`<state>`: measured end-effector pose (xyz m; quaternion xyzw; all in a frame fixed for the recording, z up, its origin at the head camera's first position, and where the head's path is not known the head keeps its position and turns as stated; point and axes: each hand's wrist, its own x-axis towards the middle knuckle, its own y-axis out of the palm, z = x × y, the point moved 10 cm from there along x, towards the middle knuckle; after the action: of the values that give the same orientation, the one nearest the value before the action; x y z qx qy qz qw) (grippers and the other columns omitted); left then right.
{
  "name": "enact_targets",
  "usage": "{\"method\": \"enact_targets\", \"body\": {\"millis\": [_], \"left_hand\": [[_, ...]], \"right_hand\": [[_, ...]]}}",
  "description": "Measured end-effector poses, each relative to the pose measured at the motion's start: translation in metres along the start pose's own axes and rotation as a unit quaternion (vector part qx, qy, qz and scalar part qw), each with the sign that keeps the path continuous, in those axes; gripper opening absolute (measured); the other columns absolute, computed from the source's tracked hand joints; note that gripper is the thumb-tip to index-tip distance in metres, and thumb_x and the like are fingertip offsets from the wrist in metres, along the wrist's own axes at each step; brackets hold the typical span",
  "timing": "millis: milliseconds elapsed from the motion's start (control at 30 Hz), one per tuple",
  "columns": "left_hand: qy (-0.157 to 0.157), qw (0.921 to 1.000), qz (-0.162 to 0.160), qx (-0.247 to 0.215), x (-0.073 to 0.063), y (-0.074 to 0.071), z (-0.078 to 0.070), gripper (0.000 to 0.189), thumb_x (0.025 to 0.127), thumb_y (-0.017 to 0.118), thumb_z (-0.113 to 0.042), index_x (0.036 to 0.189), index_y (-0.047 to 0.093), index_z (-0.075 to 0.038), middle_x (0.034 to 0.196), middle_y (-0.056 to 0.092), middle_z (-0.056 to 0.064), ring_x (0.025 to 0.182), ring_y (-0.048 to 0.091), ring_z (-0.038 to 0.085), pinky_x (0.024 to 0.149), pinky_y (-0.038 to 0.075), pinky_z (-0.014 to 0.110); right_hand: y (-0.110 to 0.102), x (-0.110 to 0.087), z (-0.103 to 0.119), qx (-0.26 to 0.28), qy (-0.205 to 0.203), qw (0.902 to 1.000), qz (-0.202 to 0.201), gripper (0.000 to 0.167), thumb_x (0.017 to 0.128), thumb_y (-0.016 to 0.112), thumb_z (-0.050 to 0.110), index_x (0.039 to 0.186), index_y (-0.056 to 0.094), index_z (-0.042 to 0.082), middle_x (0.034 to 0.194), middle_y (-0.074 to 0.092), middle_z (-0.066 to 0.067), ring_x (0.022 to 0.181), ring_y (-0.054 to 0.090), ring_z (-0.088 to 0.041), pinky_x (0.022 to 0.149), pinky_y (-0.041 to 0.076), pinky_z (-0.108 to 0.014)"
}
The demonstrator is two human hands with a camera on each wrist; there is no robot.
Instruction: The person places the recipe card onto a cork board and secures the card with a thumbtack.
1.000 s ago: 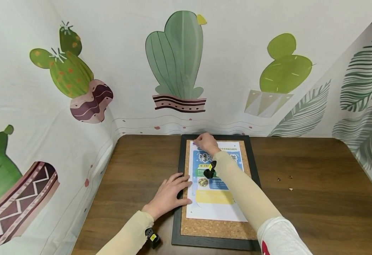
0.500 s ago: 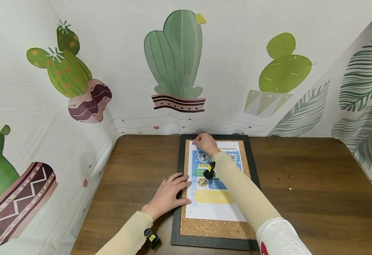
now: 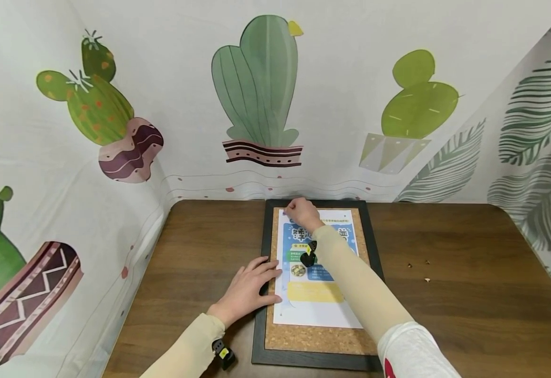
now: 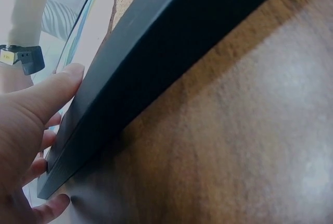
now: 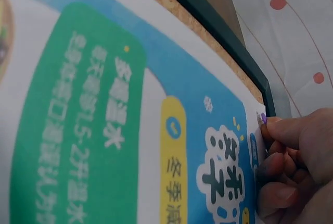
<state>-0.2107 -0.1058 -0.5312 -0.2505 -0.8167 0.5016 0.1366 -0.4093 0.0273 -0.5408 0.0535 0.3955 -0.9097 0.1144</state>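
A printed poster in blue, green and yellow lies on a cork board with a black frame. At the poster's far left corner, my right hand pinches a small purple push pin between thumb and forefinger, its tip at the paper. The other fingers are curled under. My left hand spreads over the frame's left side, with fingertips reaching the poster's left edge. In the left wrist view the thumb lies along the frame. Small specks show near the poster's far right and near left corners.
Several tiny pieces lie on the brown wooden table right of the board. A white cloth printed with cacti and leaves hangs behind the table, close to the board's far edge. My right forearm crosses over the poster.
The view has shifted slightly, moving everything a little to the left. Both hands keep their places on the board, and the right hand still pinches the push pin.
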Motion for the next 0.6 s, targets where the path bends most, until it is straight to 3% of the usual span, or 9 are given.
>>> {"method": "enact_targets", "body": {"millis": [167,600], "left_hand": [[-0.002,1.0000,-0.001,0.005,0.0004,0.0002,0.0003,0.064,0.091,0.078,-0.049,0.145,0.064,-0.017,0.158,0.051,0.003,0.151,0.036,0.032,0.108,0.038,0.068],[0.000,1.0000,0.000,0.006,0.0001,-0.0009,-0.0018,0.064,0.091,0.079,-0.048,0.145,0.064,-0.017,0.157,0.052,0.004,0.150,0.036,0.032,0.109,0.039,0.065]], "right_hand": [[-0.0016,-0.0042,0.0032,0.002,-0.013,0.9999,-0.002,0.024,0.107,0.061,0.025,0.105,0.077,0.007,0.084,0.070,-0.006,0.066,0.056,-0.018,0.064,0.043,-0.034],[-0.0032,-0.0064,0.0044,-0.003,-0.018,0.9998,-0.009,0.020,0.107,0.060,0.024,0.102,0.073,0.008,0.091,0.069,-0.007,0.073,0.058,-0.021,0.071,0.046,-0.036]]}}
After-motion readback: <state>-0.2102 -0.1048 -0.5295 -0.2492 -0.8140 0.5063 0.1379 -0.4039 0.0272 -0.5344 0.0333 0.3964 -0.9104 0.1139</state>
